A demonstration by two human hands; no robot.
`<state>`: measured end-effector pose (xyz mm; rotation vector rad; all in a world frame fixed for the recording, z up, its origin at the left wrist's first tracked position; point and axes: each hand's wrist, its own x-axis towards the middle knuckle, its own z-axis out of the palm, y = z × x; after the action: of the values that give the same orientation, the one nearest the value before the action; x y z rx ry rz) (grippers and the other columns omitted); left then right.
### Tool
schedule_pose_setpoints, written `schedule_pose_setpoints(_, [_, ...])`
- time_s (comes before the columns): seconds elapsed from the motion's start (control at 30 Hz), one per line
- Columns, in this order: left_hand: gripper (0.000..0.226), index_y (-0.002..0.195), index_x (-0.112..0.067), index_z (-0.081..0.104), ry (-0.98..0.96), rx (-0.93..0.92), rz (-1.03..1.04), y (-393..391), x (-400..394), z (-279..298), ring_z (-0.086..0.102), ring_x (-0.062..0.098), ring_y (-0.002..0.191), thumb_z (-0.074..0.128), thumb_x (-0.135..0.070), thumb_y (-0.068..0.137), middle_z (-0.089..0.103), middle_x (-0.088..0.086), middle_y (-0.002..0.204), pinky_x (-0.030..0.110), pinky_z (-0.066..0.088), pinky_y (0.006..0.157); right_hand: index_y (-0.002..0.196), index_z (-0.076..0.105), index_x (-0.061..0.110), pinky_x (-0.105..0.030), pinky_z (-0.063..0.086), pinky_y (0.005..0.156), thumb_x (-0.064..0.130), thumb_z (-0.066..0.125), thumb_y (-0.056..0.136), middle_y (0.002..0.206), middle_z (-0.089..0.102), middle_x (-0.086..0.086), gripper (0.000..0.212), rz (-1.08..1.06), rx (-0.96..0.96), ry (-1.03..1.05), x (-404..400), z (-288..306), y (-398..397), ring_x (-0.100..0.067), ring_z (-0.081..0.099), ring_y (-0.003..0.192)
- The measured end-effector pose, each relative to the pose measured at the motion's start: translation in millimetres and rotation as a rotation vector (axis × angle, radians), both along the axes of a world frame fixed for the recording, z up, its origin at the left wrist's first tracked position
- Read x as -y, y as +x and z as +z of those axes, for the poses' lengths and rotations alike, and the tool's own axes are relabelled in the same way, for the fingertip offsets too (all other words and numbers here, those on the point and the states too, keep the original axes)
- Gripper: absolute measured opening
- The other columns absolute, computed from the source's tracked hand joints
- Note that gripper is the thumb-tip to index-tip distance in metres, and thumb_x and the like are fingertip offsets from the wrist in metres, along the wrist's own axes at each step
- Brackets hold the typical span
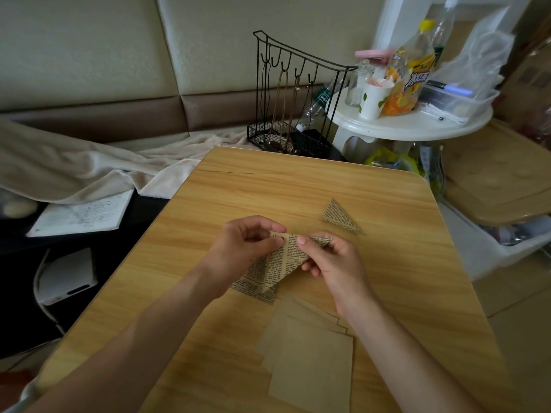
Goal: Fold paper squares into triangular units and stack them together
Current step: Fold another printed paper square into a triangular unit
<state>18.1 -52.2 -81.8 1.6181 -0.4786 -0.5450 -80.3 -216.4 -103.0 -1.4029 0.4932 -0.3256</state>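
While fingers (301, 242) pinch it, newsprint triangle (284, 262) creases.

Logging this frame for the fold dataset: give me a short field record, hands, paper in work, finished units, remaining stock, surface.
left hand: left hand pinches the upper left corner of the newsprint paper
right hand: right hand pinches its upper right part
paper in work: folded to a triangle, point toward the person, lifted off the table
finished units: one folded triangle lying apart, far right
remaining stock: loose pile of plain squares near edge; a printed sheet partly under the hands
surface: wooden table
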Motion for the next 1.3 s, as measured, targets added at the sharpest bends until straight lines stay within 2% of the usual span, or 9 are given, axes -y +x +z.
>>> schedule_pose_setpoints(0.17, [0.022,0.107,-0.014,0.072,-0.014,-0.064,0.052,2.3,-0.3,1.1,0.067,0.017,0.077,0.079,-0.007,0.087,0.072,0.007,0.085,0.027,0.057,0.071,0.085,0.074,0.012,-0.019,0.046,0.053,0.013,0.076,0.091,0.073,0.069,0.005,0.007,0.118,-0.019,-0.084,4.4,1.6,-0.8,-0.009,0.063,0.062])
schedule_pose_setpoints(0.33, [0.028,0.108,-0.013,0.068,0.02,-0.045,0.009,0.7,0.7,0.3,0.067,0.018,0.077,0.082,-0.01,0.085,0.073,0.016,0.087,0.028,0.055,0.071,0.084,0.077,0.025,-0.017,0.049,0.058,0.023,0.074,0.093,0.079,0.069,0.006,0.01,0.192,-0.034,-0.181,5.0,1.1,-1.3,-0.001,0.061,0.071])
schedule_pose_setpoints(0.4, [0.03,0.109,-0.014,0.067,0.038,-0.034,-0.016,0.2,1.5,-0.7,0.065,0.017,0.076,0.084,-0.012,0.084,0.071,0.012,0.084,0.027,0.054,0.071,0.085,0.078,0.027,-0.016,0.048,0.061,0.027,0.075,0.093,0.082,0.071,0.002,0.008,0.195,-0.025,-0.194,4.1,0.1,-1.2,-0.002,0.061,0.075])
schedule_pose_setpoints(0.5, [0.03,0.108,-0.014,0.067,0.057,-0.039,-0.028,-0.8,2.3,-1.7,0.067,0.013,0.075,0.084,-0.013,0.083,0.072,0.004,0.081,0.02,0.053,0.067,0.087,0.079,0.02,-0.015,0.048,0.069,0.021,0.076,0.093,0.08,0.072,0.002,0.007,0.148,0.013,-0.17,2.5,-2.1,-0.4,-0.005,0.062,0.078])
schedule_pose_setpoints(0.63, [0.032,0.108,-0.012,0.067,0.121,-0.087,-0.039,-2.4,1.9,-2.2,0.074,0.016,0.077,0.085,-0.013,0.082,0.078,0.008,0.089,0.022,0.056,0.062,0.09,0.079,0.016,-0.011,0.051,0.072,0.019,0.077,0.092,0.083,0.075,0.003,0.004,0.072,0.023,-0.127,4.0,-2.8,-0.6,-0.002,0.066,0.08])
schedule_pose_setpoints(0.8, [0.035,0.109,-0.01,0.063,0.083,-0.095,0.079,0.9,0.8,-0.4,0.071,0.011,0.073,0.085,-0.013,0.082,0.076,0.003,0.085,0.018,0.054,0.062,0.091,0.077,0.009,-0.009,0.045,0.062,0.015,0.075,0.093,0.072,0.069,0.009,0.006,0.059,0.01,-0.126,2.3,-3.7,0.5,0.003,0.059,0.066])
schedule_pose_setpoints(1.0, [0.038,0.104,-0.015,0.064,0.151,-0.003,0.054,0.4,0.6,0.0,0.067,0.008,0.069,0.09,-0.017,0.077,0.076,0.002,0.082,0.02,0.053,0.062,0.092,0.075,0.006,-0.019,0.046,0.071,0.018,0.074,0.094,0.082,0.068,-0.006,0.013,0.146,0.008,-0.177,0.1,-1.0,1.0,-0.009,0.058,0.078])
schedule_pose_setpoints(1.13, [0.039,0.103,-0.02,0.064,0.198,0.03,0.036,-1.7,2.7,-0.7,0.063,0.006,0.066,0.092,-0.023,0.075,0.076,-0.001,0.082,0.017,0.049,0.058,0.09,0.072,0.0,-0.027,0.041,0.071,0.019,0.074,0.095,0.079,0.058,-0.007,0.02,0.153,0.028,-0.203,0.1,-2.1,0.5,-0.016,0.051,0.077])
schedule_pose_setpoints(1.3, [0.044,0.108,-0.012,0.064,0.118,-0.103,0.119,-0.6,1.0,-1.1,0.072,0.016,0.073,0.091,-0.017,0.074,0.077,0.009,0.087,0.024,0.059,0.068,0.089,0.072,0.001,-0.018,0.045,0.069,0.018,0.074,0.094,0.079,0.063,-0.006,0.017,0.053,0.066,-0.124,0.8,-2.8,-0.2,-0.012,0.055,0.077])
